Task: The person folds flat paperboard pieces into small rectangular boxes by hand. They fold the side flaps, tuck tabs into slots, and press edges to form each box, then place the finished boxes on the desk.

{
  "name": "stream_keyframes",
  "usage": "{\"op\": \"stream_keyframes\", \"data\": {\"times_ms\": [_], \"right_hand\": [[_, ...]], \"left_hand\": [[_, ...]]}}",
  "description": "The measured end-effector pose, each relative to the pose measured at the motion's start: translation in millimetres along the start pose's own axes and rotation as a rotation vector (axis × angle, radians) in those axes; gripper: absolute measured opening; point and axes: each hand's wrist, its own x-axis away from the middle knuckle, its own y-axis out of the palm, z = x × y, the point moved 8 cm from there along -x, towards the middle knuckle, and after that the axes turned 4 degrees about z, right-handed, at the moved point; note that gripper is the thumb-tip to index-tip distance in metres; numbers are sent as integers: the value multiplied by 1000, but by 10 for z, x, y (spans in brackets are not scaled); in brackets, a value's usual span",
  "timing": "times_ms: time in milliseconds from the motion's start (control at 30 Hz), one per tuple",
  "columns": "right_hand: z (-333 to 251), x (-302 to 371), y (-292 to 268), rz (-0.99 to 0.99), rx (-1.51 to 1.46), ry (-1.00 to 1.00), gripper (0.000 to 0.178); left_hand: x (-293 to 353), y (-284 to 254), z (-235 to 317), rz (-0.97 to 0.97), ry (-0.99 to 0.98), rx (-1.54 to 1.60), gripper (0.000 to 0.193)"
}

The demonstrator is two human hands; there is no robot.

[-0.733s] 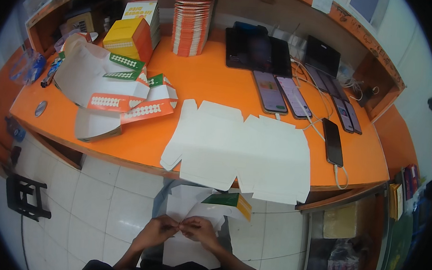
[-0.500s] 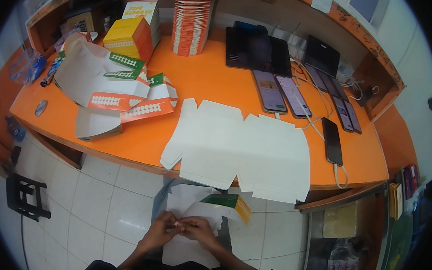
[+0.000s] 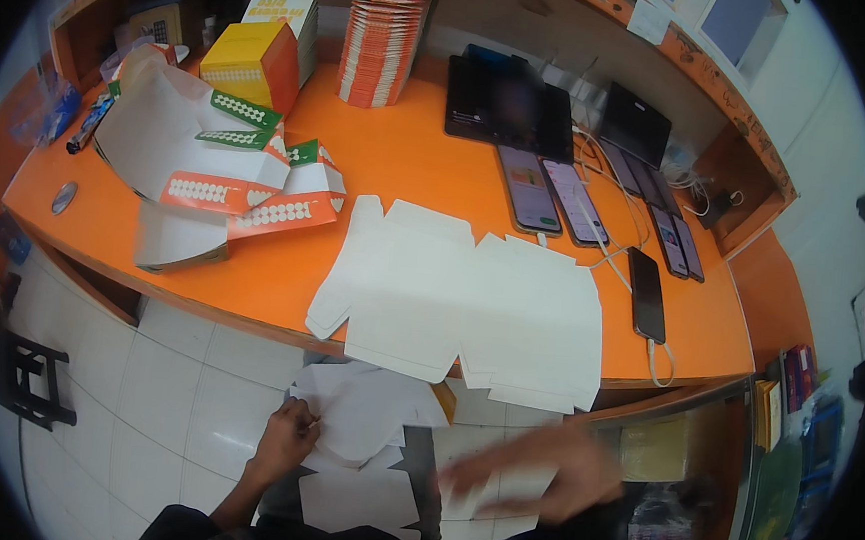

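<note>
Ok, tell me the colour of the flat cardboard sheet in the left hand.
White, seen in the head view: the cardboard sheet in the left hand is plain white.

Your view was bright and evenly lit from overhead, with soft glare on the orange bench. Your right hand smeared into motion blur; your left hand stayed sharp. Fisheye bending curved the edges, with a black rim.
</note>
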Motion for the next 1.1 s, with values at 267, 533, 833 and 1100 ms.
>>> {"op": "stream_keyframes", "data": {"times_ms": [267, 533, 833, 1100], "right_hand": [[932, -1716, -2679, 723, 997, -21, 27], [1529, -2201, -3451, 964, 1395, 342, 68], [-28, -1276, -2079, 742, 502, -336, 42], [834, 376, 379, 115, -127, 162, 15]], "left_hand": [[-6, 96, 117, 95, 167, -43, 8], [-84, -83, -33, 62, 29, 42, 12], [-83, -123, 72, -75, -76, 329, 56], [7, 183, 184, -23, 24, 361, 60]]}}
